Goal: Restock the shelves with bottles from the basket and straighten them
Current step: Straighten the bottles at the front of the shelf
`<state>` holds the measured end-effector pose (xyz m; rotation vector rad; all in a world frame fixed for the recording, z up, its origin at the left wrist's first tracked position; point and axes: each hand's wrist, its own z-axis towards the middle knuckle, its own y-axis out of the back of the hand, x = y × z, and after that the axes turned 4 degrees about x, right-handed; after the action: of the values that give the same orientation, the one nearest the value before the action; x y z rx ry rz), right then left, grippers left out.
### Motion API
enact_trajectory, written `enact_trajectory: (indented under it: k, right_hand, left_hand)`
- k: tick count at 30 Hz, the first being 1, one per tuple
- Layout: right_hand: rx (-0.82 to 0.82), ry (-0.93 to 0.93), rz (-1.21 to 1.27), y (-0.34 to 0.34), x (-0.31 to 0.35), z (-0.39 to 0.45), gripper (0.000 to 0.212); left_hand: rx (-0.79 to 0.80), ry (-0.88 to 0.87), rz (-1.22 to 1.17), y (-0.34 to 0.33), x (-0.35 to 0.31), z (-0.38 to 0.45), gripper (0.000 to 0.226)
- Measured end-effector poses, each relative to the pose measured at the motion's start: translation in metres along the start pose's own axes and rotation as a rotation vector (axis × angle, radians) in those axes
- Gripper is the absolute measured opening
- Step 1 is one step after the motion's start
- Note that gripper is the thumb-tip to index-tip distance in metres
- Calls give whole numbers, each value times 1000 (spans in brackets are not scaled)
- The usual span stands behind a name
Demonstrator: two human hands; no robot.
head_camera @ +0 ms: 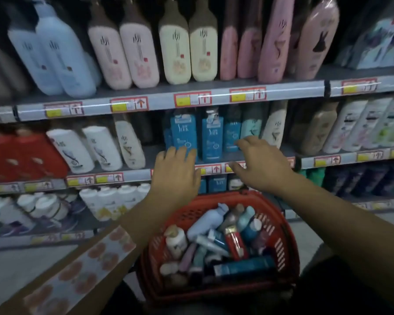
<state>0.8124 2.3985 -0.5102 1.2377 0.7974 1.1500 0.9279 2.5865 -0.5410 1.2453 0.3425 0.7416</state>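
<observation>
While both hands hover at the middle shelf (221, 163), neither holds anything: the left hand (176, 172) has its fingers spread and fairly straight, fingertips at the foot of a blue bottle (184, 135), and the right hand (258, 164) is loosely splayed, its fingers reaching toward the teal bottle (248, 128) at about 1 o'clock from it.

The main risk, as I judge it, is a knock-on topple. The blue bottles stand tall and close together near the shelf lip, so a sideways nudge from either hand could tip one into its neighbour or off the front edge, down into the red basket (284, 237) directly below at 6 o'clock. The leaning white bottles (87, 147) at 9 o'clock from the left hand already tilt and would slide further if bumped.

By count: two hands, one basket, three blue bottles fronting the shelf between the hands, one teal bottle beside them. Two white bottles and a cream one lean at left. The basket holds perhaps a dozen bottles lying jumbled; blur makes an exact tally doubtful.
</observation>
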Motion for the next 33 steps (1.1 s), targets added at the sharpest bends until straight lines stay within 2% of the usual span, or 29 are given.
enact_trajectory:
  k: [6,11,16,20,23,27,29,33]
  right_hand:
    - [257,-15,11,-99,-7,-33,51]
    - [571,64,-2,-177,-12,-48,45]
    - [894,150,30,-231,-6,-57,37]
    - [1054,176,-30,-254,-14,-63,29]
    - [1113,180,-28,-260,-20,-59,36]
    - [1135,175,9,-266,-23,-58,35]
    - [1145,140,31,-270,-24,-60,30]
    - [1142,128,45,-278,-28,-63,27]
  left_hand:
    - [203,-18,-15,-90,-9,-53,54]
    - [415,-69,-30,-146,-24,-71,57]
    - [522,-242,88,-180,-54,-76,53]
    - [664,-371,126,-216,-71,-86,47]
    - [781,-395,-37,-237,-80,-88,39]
    - [1046,-222,-514,-248,-86,-90,28]
    - [1090,-191,-604,-248,-91,-87,25]
    - [1128,-176,-675,-248,-100,-89,36]
